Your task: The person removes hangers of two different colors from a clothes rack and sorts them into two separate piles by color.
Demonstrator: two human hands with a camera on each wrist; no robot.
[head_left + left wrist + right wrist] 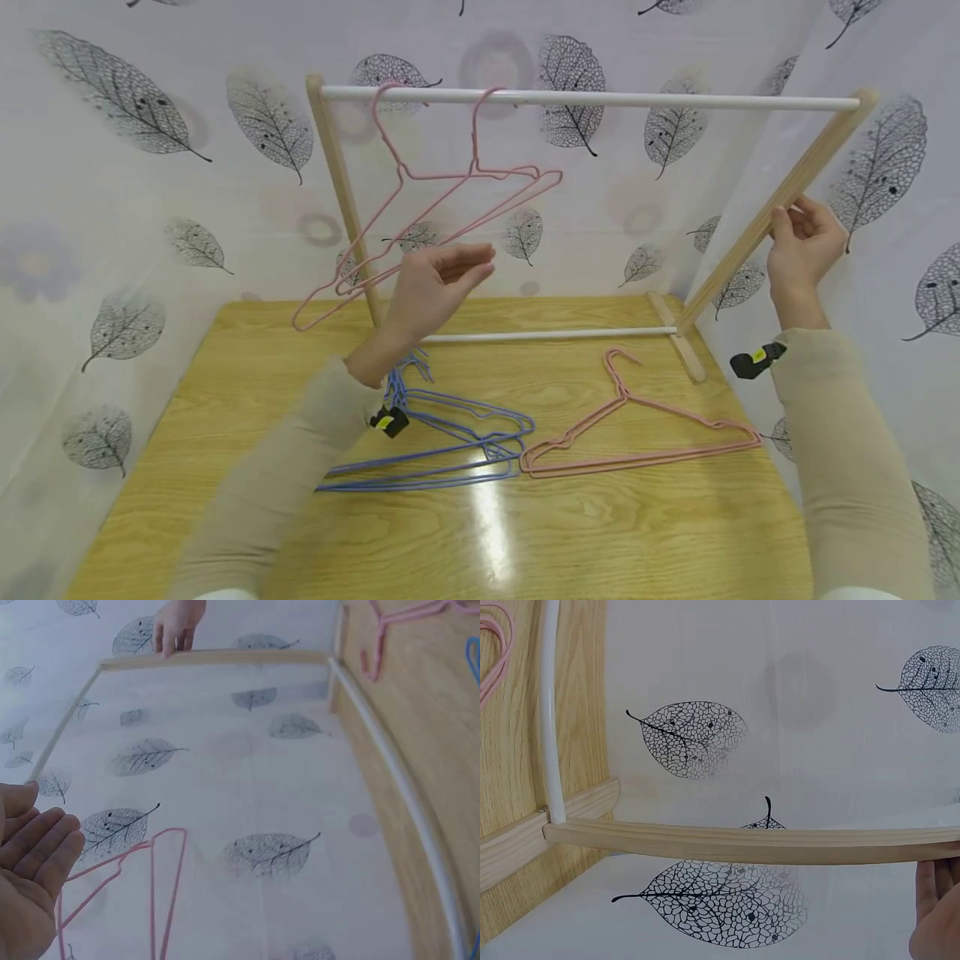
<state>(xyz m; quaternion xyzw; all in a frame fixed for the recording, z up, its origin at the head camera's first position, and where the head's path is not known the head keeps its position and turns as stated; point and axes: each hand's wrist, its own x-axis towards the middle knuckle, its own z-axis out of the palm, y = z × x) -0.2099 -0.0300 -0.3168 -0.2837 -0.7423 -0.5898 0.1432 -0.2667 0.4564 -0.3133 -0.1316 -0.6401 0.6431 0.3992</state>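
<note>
I am observing the right hand point(802, 242) gripping the slanted right post point(772, 208) of the wooden rack point(330, 167), fingers curled round it, while the left hand point(435, 283) is hovering with fingers loosely apart and holding nothing, just in front of the two pink hangers point(450, 187) hanging at the left end of the white top rail point(637, 101). The rack is standing at the back of a light wooden table point(225, 400), where a pile of blue hangers point(450, 433) and one more pink hanger point(645, 433) are lying side by side, touching at their ends. I am noting white sheeting printed with dark leaves point(112, 92) enclosing the table behind and at both sides.
</note>
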